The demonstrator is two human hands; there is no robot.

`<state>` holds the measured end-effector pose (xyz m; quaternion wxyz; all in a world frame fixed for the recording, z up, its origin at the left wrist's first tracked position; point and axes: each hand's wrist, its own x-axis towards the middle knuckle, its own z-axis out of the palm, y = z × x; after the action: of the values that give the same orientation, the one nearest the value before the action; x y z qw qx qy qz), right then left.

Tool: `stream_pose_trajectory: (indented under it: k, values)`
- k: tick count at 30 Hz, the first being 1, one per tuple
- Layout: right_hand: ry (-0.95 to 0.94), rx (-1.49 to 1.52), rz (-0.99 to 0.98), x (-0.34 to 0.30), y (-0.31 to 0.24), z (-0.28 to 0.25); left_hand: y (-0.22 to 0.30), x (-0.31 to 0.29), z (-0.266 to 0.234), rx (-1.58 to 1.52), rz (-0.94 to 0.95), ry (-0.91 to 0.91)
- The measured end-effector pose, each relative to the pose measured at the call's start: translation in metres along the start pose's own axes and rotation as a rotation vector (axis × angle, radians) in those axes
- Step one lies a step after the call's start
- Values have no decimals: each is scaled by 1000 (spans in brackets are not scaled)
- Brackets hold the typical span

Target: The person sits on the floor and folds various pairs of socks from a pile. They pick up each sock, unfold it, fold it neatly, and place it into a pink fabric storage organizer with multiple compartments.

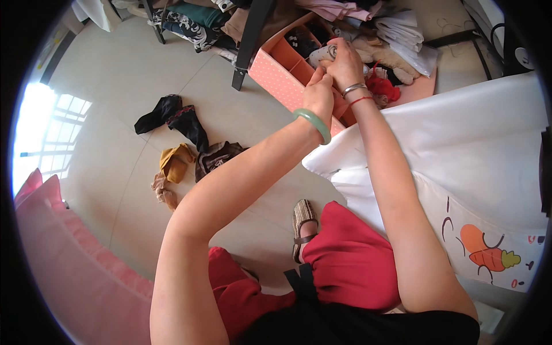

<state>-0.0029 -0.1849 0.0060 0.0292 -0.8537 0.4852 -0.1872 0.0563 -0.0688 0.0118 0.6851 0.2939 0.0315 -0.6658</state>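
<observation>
A small rolled piece of pale cloth (319, 56) with a dark print is in my right hand (346, 64), its fingers closed round it. Close against it, my left hand (319, 91) has its fingers drawn together by the roll's lower side; what lies between them is hidden. Both hands are above a pink dotted storage box (280, 79) with inner compartments. Dark items (305, 40) fill one far compartment. Red lacy cloth (384, 86) lies to the right of my right wrist.
Folded white clothes (401, 31) and a pink garment (339, 10) lie beyond the box. Black clothing (172, 118) and a mustard cloth (176, 163) are on the tiled floor at left. A dark rack leg (248, 49) stands by the box. White bedding (460, 126) spreads at right.
</observation>
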Motion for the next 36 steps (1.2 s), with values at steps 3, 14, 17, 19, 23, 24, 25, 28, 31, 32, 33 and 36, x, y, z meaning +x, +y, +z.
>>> stream_pose_trajectory:
  k: [3, 14, 17, 19, 23, 24, 25, 28, 31, 32, 33, 36]
  values:
    - [-94, -5, 83, 0, -6, -5, -9, 17, -14, 55, 51, -5]
    - [-36, 9, 115, -1, 12, 30, -1, 11, -14, 162, 46, -44]
    - [-6, 27, 48, -1, 19, 34, -5, 19, -18, 197, 47, -45]
    - [-73, 8, 91, 0, 10, 33, -4, 21, -14, 226, 56, -14]
    - [22, -301, 173, -3, 13, 37, -7, 21, -11, 251, 87, -9]
    - [50, -311, 194, -1, 15, 38, -7, 20, -11, 253, 96, -30]
    - [78, -322, 214, 1, 17, 40, -9, 17, -14, 228, 93, -96]
    - [-40, -328, 291, 2, 8, 36, 4, -8, -6, 325, -17, -55]
    - [-43, -253, 251, 4, 10, 37, -4, -3, -8, 414, 128, -78]
    - [-48, -229, 219, 4, 11, 36, -7, 2, -12, 436, 182, -80]
    - [-22, -129, 167, 2, 20, 34, -8, 10, -13, 414, 157, -82]
    - [7, 95, 103, -10, 37, 28, -8, 21, -12, 373, 88, -82]
